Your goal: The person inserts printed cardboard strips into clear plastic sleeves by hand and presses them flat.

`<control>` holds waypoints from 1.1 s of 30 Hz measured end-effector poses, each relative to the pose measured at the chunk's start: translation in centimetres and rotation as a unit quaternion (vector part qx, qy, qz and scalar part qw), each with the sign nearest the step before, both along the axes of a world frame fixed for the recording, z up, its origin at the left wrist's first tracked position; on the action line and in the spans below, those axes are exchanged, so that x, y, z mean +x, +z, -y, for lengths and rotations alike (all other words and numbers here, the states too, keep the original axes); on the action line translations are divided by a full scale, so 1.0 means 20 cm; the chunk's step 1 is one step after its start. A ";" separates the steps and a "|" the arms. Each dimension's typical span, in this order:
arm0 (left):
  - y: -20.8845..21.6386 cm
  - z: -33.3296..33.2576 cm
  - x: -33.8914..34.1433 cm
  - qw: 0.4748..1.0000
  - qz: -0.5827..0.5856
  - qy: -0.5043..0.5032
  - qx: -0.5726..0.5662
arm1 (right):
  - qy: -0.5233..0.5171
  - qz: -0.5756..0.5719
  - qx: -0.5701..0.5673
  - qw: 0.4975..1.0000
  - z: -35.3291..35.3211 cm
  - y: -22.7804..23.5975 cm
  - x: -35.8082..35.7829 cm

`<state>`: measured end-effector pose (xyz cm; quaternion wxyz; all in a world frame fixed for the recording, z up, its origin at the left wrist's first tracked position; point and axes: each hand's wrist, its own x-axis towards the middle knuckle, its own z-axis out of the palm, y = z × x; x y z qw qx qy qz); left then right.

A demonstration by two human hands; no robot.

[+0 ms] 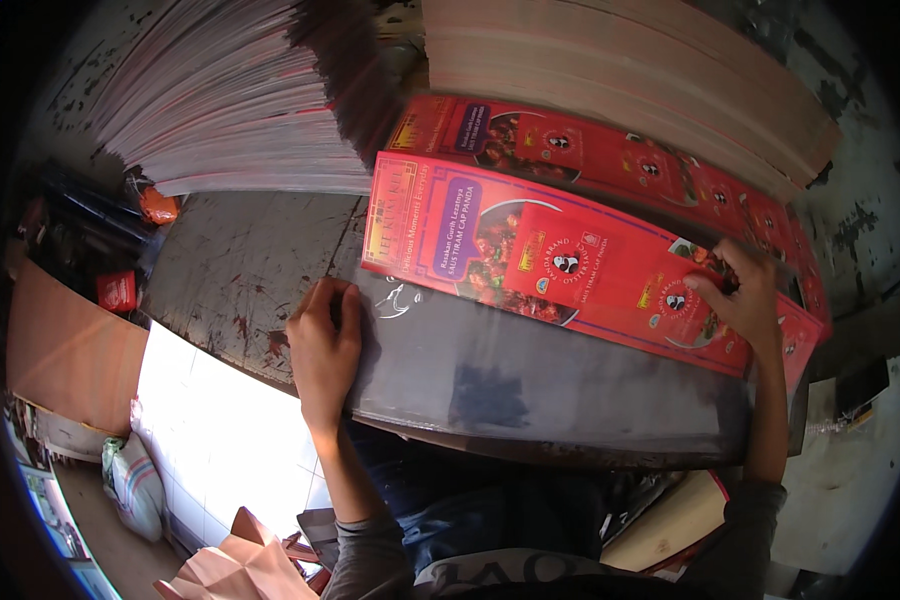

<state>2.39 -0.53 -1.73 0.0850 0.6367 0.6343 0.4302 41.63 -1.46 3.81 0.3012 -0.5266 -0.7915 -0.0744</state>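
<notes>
A long red printed cardboard sheet (450,230), with food pictures and a purple panel, lies slanted over a grey, glossy board surface (560,395). My right hand (748,295) grips it near its right end, thumb on the printed face and fingers bent over the far edge. Behind it rests a similar red printed sheet or pile (590,160), partly covered. My left hand (325,345) is closed, its fingers curled, at the grey surface's left edge. It is apart from the red sheet, and nothing shows in it.
A tall stack of thin sheets (240,100) stands at the far left of the worktable (260,265). Another brown stack (610,80) fills the back. On the floor at left are a white sack (135,490) and brown paper (240,565). A small red packet (117,291) sits nearby.
</notes>
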 end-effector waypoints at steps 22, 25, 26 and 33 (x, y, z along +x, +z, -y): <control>0.01 0.00 0.01 1.000 -0.006 -0.004 -0.007 | 0.017 0.045 0.002 0.999 0.00 0.01 0.03; 0.01 0.01 0.00 1.000 -0.007 0.003 -0.008 | 0.032 0.026 0.004 0.999 -0.01 0.00 0.01; 0.00 0.01 0.01 1.000 -0.001 -0.002 -0.006 | 0.030 0.017 0.005 0.999 -0.01 0.00 0.02; 0.00 0.00 0.00 1.000 -0.005 -0.006 -0.008 | 0.024 -0.016 -0.017 0.999 0.00 0.02 0.00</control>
